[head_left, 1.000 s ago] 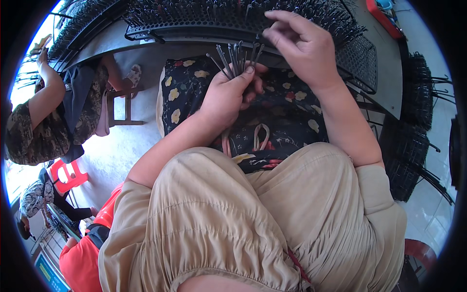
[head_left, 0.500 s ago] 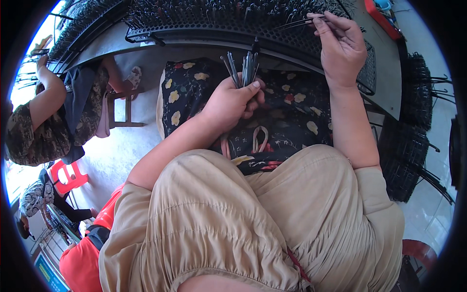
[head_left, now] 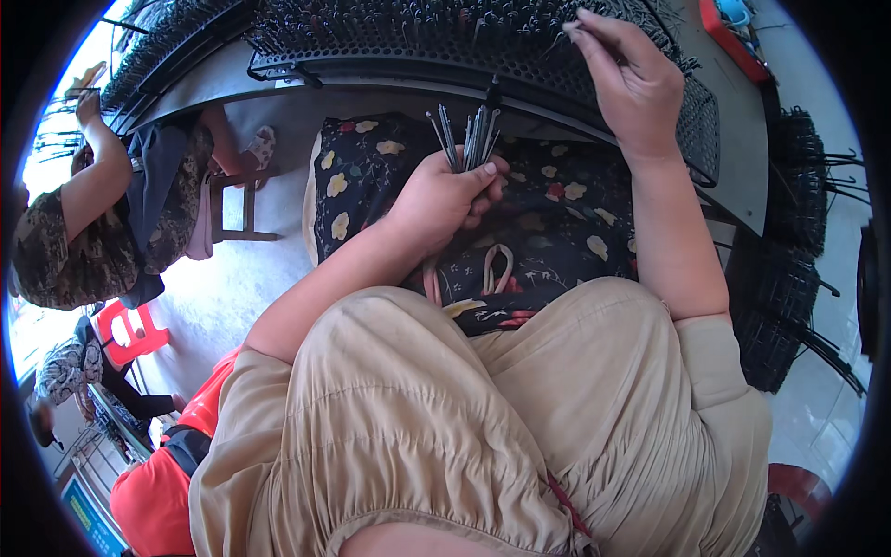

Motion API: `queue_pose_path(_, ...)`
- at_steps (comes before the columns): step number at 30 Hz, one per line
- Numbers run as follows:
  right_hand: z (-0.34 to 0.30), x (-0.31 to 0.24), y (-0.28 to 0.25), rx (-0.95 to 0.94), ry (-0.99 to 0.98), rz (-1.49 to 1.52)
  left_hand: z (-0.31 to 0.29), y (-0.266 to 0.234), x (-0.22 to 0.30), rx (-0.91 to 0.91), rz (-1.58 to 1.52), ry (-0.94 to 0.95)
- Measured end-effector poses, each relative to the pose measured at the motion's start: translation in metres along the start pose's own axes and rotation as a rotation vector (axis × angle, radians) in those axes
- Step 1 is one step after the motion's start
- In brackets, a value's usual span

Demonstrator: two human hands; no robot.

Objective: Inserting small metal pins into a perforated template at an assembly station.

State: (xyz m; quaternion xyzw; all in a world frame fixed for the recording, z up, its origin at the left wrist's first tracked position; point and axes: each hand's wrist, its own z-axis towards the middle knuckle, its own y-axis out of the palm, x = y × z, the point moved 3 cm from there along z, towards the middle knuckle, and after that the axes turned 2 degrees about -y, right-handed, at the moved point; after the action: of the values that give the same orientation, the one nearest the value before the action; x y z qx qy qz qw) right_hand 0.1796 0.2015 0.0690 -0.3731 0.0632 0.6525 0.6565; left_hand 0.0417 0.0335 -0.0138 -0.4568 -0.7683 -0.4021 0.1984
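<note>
My left hand (head_left: 457, 200) is closed around a bundle of thin grey metal rods (head_left: 478, 135), whose upper ends fan out above the thumb. It rests over the dark floral apron cloth (head_left: 566, 209) on my lap. My right hand (head_left: 640, 88) is raised over the right part of a black perforated rack (head_left: 408, 65), with thumb and fingertips drawn together. Whatever is in that pinch is too small and dark against the rack to make out. Crowded upright black rods (head_left: 371, 23) with bent tips fill the rack.
A red tray (head_left: 733, 42) with a blue item stands at the far right. Stacked black wire racks (head_left: 775, 306) lie on the right floor. At left, another person in patterned clothing (head_left: 65, 251) works near a wooden stool (head_left: 243, 209), with a red plastic stool (head_left: 130, 332) behind.
My right hand has shifted a little left and up over the rack and turned. The thin rods that stuck out from its fingertips no longer show clearly. My left hand keeps its bundle.
</note>
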Motion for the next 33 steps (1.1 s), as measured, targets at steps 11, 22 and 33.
queue_pose_path(11,0.02,-0.026,0.01,0.032,-0.132,-0.188,0.002,0.0,-0.002,0.04,0.042,-0.07)
queue_pose_path(22,0.006,0.0,0.006,0.029,-0.055,-0.201,0.006,0.001,-0.003,0.023,0.044,-0.073)
queue_pose_path(33,0.002,-0.002,0.001,-0.045,-0.049,-0.266,0.004,0.004,-0.002,0.057,0.044,-0.063)
